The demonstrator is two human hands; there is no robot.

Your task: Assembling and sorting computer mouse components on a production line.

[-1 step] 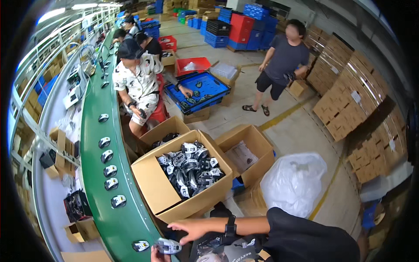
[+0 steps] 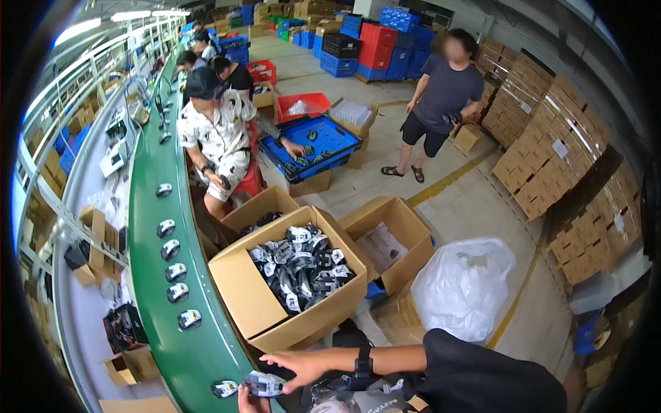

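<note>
A mouse-shaped grey and black device (image 2: 264, 384) is held over the near end of the green conveyor belt (image 2: 155, 289). My left hand (image 2: 252, 400), mostly cut off by the lower edge, has its fingers closed on the device's near left side. From the right reaches my right hand (image 2: 297, 367), fingers stretched out and apart above the device, thumb by its right end; whether the thumb touches it I cannot tell. Just left lies a similar device (image 2: 224, 389) on the belt, with several more in a row farther up. An open carton (image 2: 237, 283) heaped with such devices stands beyond my right hand.
An open carton with papers (image 2: 406, 251) and a white plastic bag (image 2: 465, 289) stand to the right. A seated co-worker (image 2: 217, 131) reaches into a blue crate (image 2: 327, 131). Another person (image 2: 447, 93) stands on the aisle. Wrapped carton stacks (image 2: 551, 151) line the far right.
The devices on the belt appear slightly closer to me. My right hand and the held device have barely shifted. The standing person's head has turned a little.
</note>
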